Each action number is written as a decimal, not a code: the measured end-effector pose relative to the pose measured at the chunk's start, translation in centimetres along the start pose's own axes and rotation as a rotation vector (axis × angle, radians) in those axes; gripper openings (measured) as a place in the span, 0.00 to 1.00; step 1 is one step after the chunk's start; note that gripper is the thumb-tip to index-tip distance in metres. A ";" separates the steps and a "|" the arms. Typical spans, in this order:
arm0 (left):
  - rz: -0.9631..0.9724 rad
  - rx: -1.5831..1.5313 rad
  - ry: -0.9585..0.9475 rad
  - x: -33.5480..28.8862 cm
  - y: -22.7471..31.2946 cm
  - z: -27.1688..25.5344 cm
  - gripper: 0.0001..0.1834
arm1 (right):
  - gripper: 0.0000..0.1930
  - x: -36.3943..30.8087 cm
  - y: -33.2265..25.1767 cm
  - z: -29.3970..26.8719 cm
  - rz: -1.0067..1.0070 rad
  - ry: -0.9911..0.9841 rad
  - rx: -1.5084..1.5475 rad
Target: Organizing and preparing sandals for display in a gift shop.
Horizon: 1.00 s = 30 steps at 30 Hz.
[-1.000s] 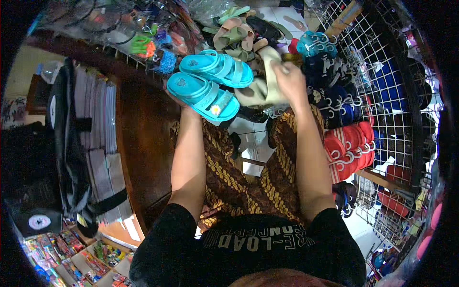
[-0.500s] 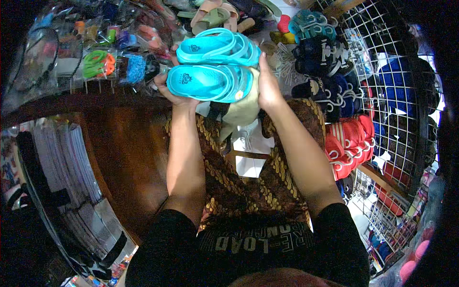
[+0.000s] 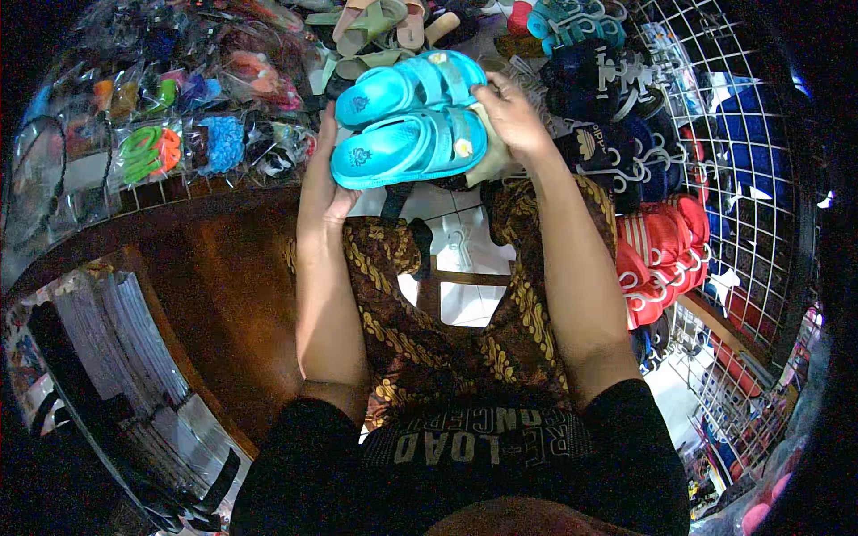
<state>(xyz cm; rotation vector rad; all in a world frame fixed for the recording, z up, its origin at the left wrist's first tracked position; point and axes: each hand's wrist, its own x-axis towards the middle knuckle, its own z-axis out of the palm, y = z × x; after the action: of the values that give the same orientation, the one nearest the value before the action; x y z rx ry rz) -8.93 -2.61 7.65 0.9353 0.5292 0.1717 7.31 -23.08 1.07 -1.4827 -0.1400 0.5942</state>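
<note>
A pair of turquoise sandals (image 3: 411,147) lies side by side across my two hands, soles down, with a small flower ornament on the straps. My left hand (image 3: 324,170) grips them at the heel end, its fingers mostly hidden beneath. At the toe end, my right hand (image 3: 511,116) has its fingers curled against the edge of the sandals. A cream cloth (image 3: 493,163) hangs beneath the toe end next to my right palm; whether it is pinched there I cannot tell.
Wrapped goods in clear plastic (image 3: 219,143) fill a shelf at the left. Several sandals (image 3: 380,22) sit ahead. On the right, red shoes (image 3: 661,259) and dark shoes (image 3: 617,147) stand beside a white wire grid (image 3: 755,223). A brown wooden surface (image 3: 214,295) is at lower left.
The sandals have tilted, so the straps now show more. My right hand has curled its fingers over the toe end, and my left hand has shifted along the heel side.
</note>
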 end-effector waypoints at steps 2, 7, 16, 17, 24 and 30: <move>-0.042 -0.311 -0.043 0.2 -0.4 -0.4 0.33 | 0.18 -0.5 -0.3 -0.1 -0.013 -0.080 -0.165; -0.223 0.075 0.035 0.4 -0.9 -1.4 0.24 | 0.21 -0.9 -0.2 -0.5 0.075 -0.090 -0.042; -0.239 0.076 0.073 0.9 -1.6 -2.3 0.25 | 0.28 0.0 0.7 -0.8 0.077 -0.154 -0.113; -0.195 0.099 0.073 0.9 -1.6 -2.2 0.26 | 0.28 -0.4 -0.1 -1.0 0.013 -0.211 -0.106; 0.008 0.022 0.202 0.9 -0.8 -1.6 0.27 | 0.23 -3.3 -7.6 -6.9 0.207 -0.362 -0.701; 0.144 -0.092 0.207 0.9 -1.9 -0.2 0.25 | 0.19 -5.9 -8.9 -3.9 -0.270 0.209 -0.309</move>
<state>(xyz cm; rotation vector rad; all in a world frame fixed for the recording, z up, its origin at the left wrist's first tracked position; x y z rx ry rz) -8.43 -3.25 5.65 0.8712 0.6388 0.4231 6.62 -29.03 10.76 -1.7786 -0.2738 0.2020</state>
